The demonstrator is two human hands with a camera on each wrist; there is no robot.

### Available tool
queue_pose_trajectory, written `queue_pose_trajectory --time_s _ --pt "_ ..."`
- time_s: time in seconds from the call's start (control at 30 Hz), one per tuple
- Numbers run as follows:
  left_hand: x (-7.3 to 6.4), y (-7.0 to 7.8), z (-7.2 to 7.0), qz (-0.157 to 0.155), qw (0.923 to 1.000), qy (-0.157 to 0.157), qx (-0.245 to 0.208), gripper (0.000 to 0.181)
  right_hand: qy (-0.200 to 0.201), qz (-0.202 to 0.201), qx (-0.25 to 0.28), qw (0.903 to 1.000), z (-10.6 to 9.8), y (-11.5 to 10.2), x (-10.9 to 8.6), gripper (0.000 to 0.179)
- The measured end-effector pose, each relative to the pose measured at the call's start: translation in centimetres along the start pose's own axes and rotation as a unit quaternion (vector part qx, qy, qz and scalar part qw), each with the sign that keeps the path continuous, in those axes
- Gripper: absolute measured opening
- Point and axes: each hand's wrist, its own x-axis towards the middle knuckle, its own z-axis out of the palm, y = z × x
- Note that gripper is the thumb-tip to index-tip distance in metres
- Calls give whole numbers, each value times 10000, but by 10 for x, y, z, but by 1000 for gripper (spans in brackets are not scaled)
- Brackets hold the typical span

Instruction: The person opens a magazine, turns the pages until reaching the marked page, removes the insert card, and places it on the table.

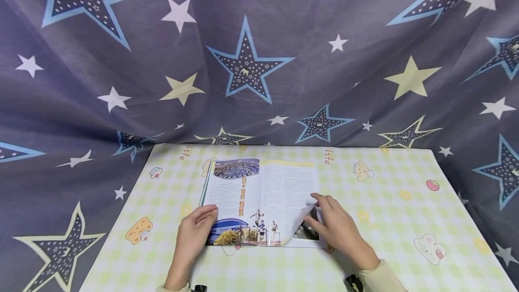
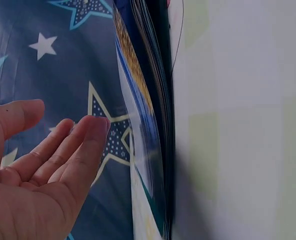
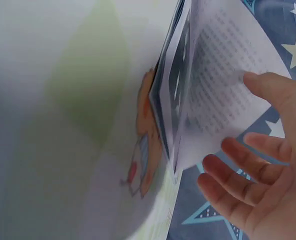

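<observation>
An open magazine [image 1: 271, 206] lies on the table, with printed text, a stadium photo and pictures of athletes on its pages. My left hand [image 1: 196, 229] is at its left edge, fingers together and slightly bent. In the left wrist view that hand [image 2: 48, 175] holds nothing, beside the layered page edges [image 2: 163, 125]. My right hand [image 1: 338, 229] is at the lower right corner, where a page [image 1: 298, 220] curls up and uncovers a dark photo underneath. In the right wrist view the thumb overlaps the lifted page [image 3: 228, 75], and the other fingers of this hand [image 3: 258, 180] spread loosely below its edge.
A pale green checked cloth [image 1: 405, 238] with cartoon prints covers the table. Behind it and at the sides hangs a dark curtain [image 1: 308, 12] with stars. The table's far edge runs just beyond the magazine's top.
</observation>
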Motion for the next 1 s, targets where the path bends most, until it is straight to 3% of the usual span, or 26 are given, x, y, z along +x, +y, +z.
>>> queue_pose_trajectory --time_s 0.3,0.57,0.8,1.0 --pt "1 9 17 281 9984 -402 -294 32 10 -436 693 9966 8 -19 10 59" --pt "-1 16 38 630 9906 -958 -744 35 -375 -855 1167 9888 17 -37 13 47" --pt "-8 21 60 678 9815 -1609 -791 42 -448 -1204 1479 9806 24 -49 18 42" --pt "-9 21 71 557 9730 -1859 -1252 34 -477 -1216 1423 9812 24 -53 19 43"
